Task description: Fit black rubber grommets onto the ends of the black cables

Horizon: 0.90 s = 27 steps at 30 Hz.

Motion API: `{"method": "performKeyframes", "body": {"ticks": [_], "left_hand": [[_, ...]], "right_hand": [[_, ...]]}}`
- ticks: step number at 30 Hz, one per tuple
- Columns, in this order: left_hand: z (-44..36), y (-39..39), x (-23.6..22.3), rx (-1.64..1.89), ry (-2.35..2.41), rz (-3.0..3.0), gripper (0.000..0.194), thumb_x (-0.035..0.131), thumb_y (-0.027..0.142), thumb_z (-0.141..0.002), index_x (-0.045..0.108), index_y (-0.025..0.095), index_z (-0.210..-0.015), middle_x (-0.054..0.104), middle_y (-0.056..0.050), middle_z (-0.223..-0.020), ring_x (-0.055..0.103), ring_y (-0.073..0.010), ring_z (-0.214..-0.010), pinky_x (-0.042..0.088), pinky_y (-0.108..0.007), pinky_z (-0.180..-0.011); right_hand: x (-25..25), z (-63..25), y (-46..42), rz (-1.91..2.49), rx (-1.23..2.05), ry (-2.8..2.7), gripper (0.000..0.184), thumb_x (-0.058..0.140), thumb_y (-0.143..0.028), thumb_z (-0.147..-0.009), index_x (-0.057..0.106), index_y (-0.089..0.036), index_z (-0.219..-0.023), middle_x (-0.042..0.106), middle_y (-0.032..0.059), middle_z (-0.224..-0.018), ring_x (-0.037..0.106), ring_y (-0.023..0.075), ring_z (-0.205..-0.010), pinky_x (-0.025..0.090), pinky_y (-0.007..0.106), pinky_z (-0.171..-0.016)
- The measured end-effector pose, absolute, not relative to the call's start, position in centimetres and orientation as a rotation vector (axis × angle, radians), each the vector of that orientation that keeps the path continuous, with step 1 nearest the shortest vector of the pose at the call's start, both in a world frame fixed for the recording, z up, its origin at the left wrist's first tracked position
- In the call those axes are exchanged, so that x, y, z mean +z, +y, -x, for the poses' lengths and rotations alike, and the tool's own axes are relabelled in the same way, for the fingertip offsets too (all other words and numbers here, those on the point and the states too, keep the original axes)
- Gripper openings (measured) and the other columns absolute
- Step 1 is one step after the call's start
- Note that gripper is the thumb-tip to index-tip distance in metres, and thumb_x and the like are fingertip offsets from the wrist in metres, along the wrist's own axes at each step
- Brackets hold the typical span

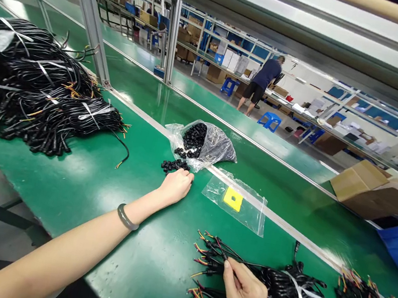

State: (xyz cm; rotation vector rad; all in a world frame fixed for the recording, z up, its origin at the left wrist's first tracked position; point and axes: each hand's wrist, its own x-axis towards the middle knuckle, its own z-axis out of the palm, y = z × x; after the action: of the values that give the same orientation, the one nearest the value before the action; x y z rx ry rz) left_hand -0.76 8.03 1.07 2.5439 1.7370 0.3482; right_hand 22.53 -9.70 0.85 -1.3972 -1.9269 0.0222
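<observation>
Left hand (176, 186): fingers curled at the loose black caps (171, 166) beside the bag (220, 147) on the tabletop (152, 243); whether its grip contains a cap cannot be determined. Right hand (246, 297): grip closed, thumb and forefinger pinching a cable (222, 248) at the tied bundle (296, 297).

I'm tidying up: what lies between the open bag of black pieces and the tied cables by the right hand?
A clear bag with a yellow piece, seen in the head view.
</observation>
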Motion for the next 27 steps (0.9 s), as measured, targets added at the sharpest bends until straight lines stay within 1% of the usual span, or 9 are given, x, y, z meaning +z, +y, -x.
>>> {"method": "performKeyframes", "body": {"ticks": [7,9,12,14,16,19,20,23,27], "left_hand": [[0.7,8.0,1.0,0.36,1.717,-2.535,0.022,0.043,0.011,-0.087,0.061,0.01,-0.099,0.064,-0.012,-0.092,0.059,-0.0248,-0.092,0.05,-0.034,-0.078],[0.6,7.9,1.0,0.377,1.705,-2.532,0.023,0.044,0.011,-0.087,0.061,0.011,-0.101,0.064,-0.011,-0.093,0.06,-0.0242,-0.091,0.051,-0.034,-0.077],[0.5,7.7,0.9,0.426,1.681,-2.534,0.026,0.042,0.012,-0.088,0.06,0.013,-0.107,0.063,-0.009,-0.098,0.061,-0.0229,-0.092,0.051,-0.033,-0.077],[0.5,7.4,0.8,0.516,1.644,-2.533,0.028,0.042,0.012,-0.088,0.06,0.014,-0.109,0.062,-0.008,-0.102,0.062,-0.0212,-0.092,0.051,-0.031,-0.079],[0.4,7.2,0.7,0.655,1.578,-2.519,0.028,0.043,0.011,-0.088,0.061,0.014,-0.108,0.062,-0.008,-0.104,0.062,-0.0196,-0.09,0.051,-0.03,-0.079],[0.2,7.0,0.4,0.854,1.451,-2.472,0.026,0.043,0.011,-0.089,0.063,0.013,-0.106,0.062,-0.008,-0.102,0.062,-0.0179,-0.086,0.051,-0.028,-0.078],[0.1,7.0,0.3,0.903,1.414,-2.452,0.026,0.043,0.012,-0.09,0.064,0.013,-0.105,0.062,-0.007,-0.101,0.062,-0.0174,-0.084,0.05,-0.028,-0.077],[-0.2,7.0,0.0,1.017,1.332,-2.363,0.022,0.047,0.013,-0.089,0.063,0.013,-0.103,0.065,-0.005,-0.091,0.062,-0.0152,-0.076,0.049,-0.025,-0.072],[-0.3,7.2,-0.4,1.083,1.249,-2.293,0.012,0.053,0.012,-0.085,0.063,0.014,-0.092,0.063,-0.002,-0.077,0.059,-0.0124,-0.066,0.046,-0.022,-0.063]], "right_hand": [[0.6,-22.7,-9.6,1.401,-0.035,-1.944,0.034,0.047,-0.029,-0.095,0.071,-0.009,-0.082,0.057,0.0027,-0.061,0.052,0.006,-0.048,0.042,0.015,-0.05],[0.2,-22.6,-9.5,1.418,-0.077,-1.971,0.032,0.045,-0.029,-0.096,0.071,-0.01,-0.093,0.057,0.0028,-0.064,0.054,0.007,-0.052,0.043,0.016,-0.053],[0.1,-22.5,-9.4,1.472,-0.119,-2.008,0.035,0.042,-0.032,-0.097,0.063,-0.014,-0.119,0.059,0.0068,-0.082,0.059,0.012,-0.073,0.047,0.02,-0.066],[0.6,-22.9,-9.5,1.483,-0.09,-2.004,0.036,0.043,-0.032,-0.097,0.057,-0.015,-0.125,0.058,0.0101,-0.099,0.058,0.0158,-0.092,0.048,0.024,-0.077],[1.3,-23.6,-9.8,1.458,0.044,-2.03,0.026,0.045,-0.028,-0.096,0.06,-0.016,-0.113,0.056,0.0093,-0.1,0.056,0.0152,-0.094,0.047,0.023,-0.079],[2.1,-25.0,-10.4,1.412,0.358,-2.237,0.014,0.05,-0.023,-0.093,0.06,-0.019,-0.083,0.055,0.0037,-0.085,0.054,0.0119,-0.079,0.045,0.02,-0.07],[2.2,-25.5,-10.6,1.415,0.441,-2.33,0.013,0.054,-0.022,-0.09,0.06,-0.019,-0.078,0.054,0.0024,-0.081,0.053,0.012,-0.077,0.044,0.021,-0.068],[2.0,-26.2,-10.8,1.513,0.534,-2.5,0.006,0.061,-0.016,-0.082,0.062,-0.022,-0.079,0.053,0.0011,-0.083,0.05,0.0136,-0.078,0.041,0.023,-0.069],[1.2,-26.2,-10.7,1.607,0.478,-2.541,0.018,0.047,-0.014,-0.089,0.062,-0.025,-0.089,0.052,0.0023,-0.088,0.048,0.0152,-0.081,0.039,0.027,-0.071]]}}
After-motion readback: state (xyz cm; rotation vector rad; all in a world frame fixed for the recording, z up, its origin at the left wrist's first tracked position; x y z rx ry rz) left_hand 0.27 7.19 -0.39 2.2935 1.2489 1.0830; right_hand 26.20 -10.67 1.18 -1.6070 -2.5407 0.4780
